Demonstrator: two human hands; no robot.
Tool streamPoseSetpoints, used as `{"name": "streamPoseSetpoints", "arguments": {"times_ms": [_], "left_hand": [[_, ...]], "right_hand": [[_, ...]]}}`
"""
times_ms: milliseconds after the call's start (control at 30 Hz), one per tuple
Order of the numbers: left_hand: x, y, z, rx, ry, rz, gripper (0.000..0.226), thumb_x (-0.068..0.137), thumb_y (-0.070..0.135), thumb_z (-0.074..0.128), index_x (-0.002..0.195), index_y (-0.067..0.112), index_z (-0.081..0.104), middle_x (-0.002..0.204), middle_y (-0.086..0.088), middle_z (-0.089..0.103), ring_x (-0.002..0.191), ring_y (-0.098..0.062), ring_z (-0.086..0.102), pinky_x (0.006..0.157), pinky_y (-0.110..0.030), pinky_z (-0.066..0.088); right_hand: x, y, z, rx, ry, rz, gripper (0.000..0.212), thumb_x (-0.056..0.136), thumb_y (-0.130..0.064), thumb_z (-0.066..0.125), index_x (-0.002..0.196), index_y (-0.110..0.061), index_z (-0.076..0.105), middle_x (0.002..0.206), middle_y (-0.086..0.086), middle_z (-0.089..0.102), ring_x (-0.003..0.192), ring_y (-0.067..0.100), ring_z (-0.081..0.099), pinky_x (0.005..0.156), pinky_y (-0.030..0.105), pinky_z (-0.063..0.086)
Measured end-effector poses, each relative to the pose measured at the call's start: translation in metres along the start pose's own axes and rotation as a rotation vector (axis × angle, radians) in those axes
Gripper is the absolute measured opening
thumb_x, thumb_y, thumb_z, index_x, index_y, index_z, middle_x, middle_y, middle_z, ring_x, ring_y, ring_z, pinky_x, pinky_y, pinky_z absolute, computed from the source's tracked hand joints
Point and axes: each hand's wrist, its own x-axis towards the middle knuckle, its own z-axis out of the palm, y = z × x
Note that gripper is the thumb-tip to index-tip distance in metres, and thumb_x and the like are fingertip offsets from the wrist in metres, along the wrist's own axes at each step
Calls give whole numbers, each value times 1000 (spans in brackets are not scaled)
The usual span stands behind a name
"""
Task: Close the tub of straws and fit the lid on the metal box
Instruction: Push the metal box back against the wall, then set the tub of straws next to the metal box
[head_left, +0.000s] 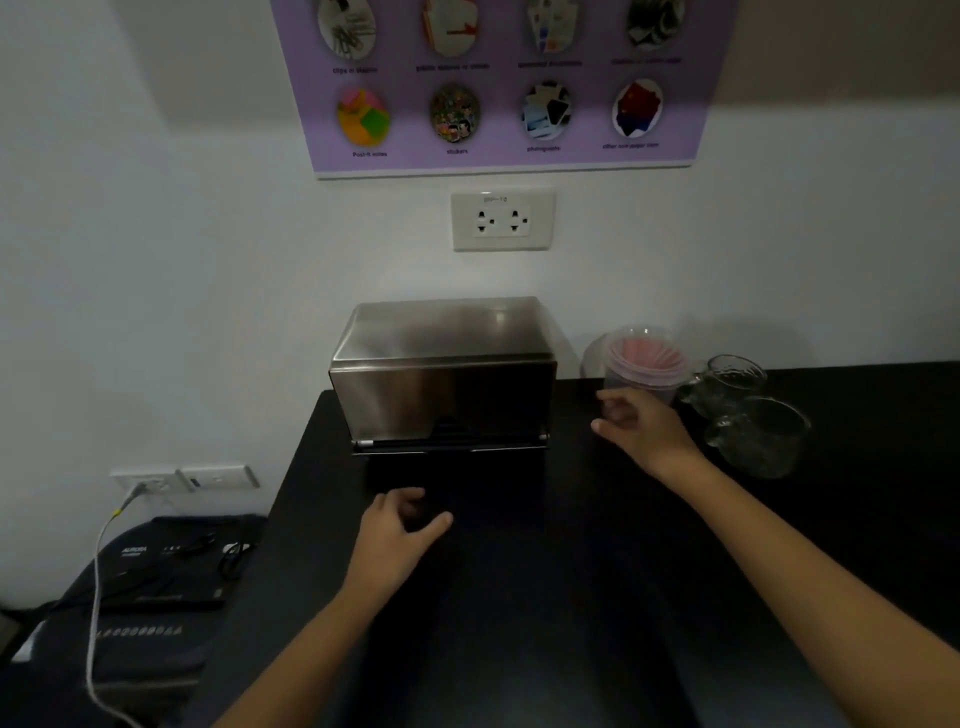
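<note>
The metal box (444, 374) sat at the back of the black tabletop (519, 597), against the wall, its lid (447, 327) already on top. To the right of the box stood the tub of straws (644, 364), pink inside, and its clear cover seemed to be in place, though the dim light made that uncertain. Further right of the box were two glass jugs (748, 410). The right hand (639, 426) hovered just in front of the tub, grip loosely apart and empty. The left hand (395, 535) hung in front of the box, fingers curled apart, holding nothing.
</note>
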Motion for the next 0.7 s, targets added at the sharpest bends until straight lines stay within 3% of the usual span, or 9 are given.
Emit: {"name": "streamPoseSetpoints", "arguments": {"times_ms": [133, 333, 433, 600, 700], "left_hand": [[-13, 25, 37, 260, -46, 145, 56, 76, 46, 67, 123, 19, 54, 122, -3, 54, 117, -21, 46, 101, -34, 37], [-21, 41, 74, 317, -93, 113, 81, 74, 58, 62, 139, 17, 36, 149, -1, 31, 139, -21, 21, 116, -37, 19], [-23, 39, 83, 366, -58, 109, 89, 73, 62, 59, 142, 15, 29, 154, -1, 23, 144, -20, 11, 118, -37, 6], [-23, 37, 84, 450, -88, 134, 91, 77, 64, 53, 144, 11, 23, 156, -3, 17, 145, -21, 5, 119, -38, 2], [-24, 37, 84, 475, -97, 139, 91, 78, 64, 51, 145, 11, 20, 157, -3, 16, 145, -21, 3, 119, -38, 2]], "right_hand": [[-4, 10, -34, -23, 66, -6, 33, 79, -9, 66, 112, -7, 59, 111, 15, 62, 93, 20, 56, 80, 24, 40], [7, 34, -74, -77, 105, -57, 38, 83, -17, 63, 118, -9, 53, 117, 13, 54, 101, 24, 54, 87, 33, 45], [18, 43, -86, -82, 134, -109, 42, 83, -22, 62, 122, -11, 50, 123, 14, 49, 105, 23, 52, 87, 29, 41], [36, 54, -92, -17, 105, -152, 49, 81, -25, 65, 124, -10, 49, 122, 8, 44, 115, 23, 45, 91, 31, 39], [48, 59, -87, -46, 48, -125, 61, 78, -29, 69, 129, -9, 43, 132, 13, 41, 121, 24, 42, 95, 29, 34]]}}
